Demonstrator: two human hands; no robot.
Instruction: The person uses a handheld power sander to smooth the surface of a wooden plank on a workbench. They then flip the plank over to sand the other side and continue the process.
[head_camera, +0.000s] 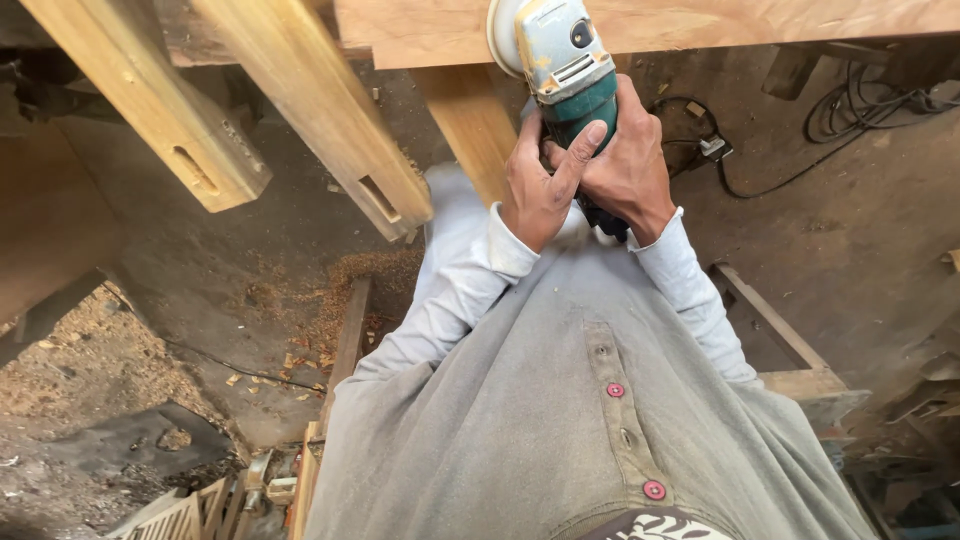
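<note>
Sawdust and wood chips cover the dirt floor (230, 330) of a workshop, seen straight down past the person's grey buttoned shirt (560, 420). Both hands wrap one power tool, a teal and grey disc sander (565, 70), held out in front of the chest. The left hand (540, 185) clamps the lower body of the tool, its thumb laid up along the teal housing, likely to steady it. The right hand (630, 165) closes around the handle from the other side, fingers curled tight; a two-handed hold probably keeps the spinning pad from wandering. Just beyond the grip, the tool's round pad (497, 35) meets the edge of a reddish wooden plank (750, 25) that runs off the top of the frame, so the contact is partly cut off. Below and beside the grip, a pale upright timber (475, 130) disappears behind the left wrist. Farther to the left, two slanting beams (200, 130) show cut mortise slots. Far to the right, black cable (860, 110) coils on the ground; whether it feeds the sander I cannot tell.
</note>
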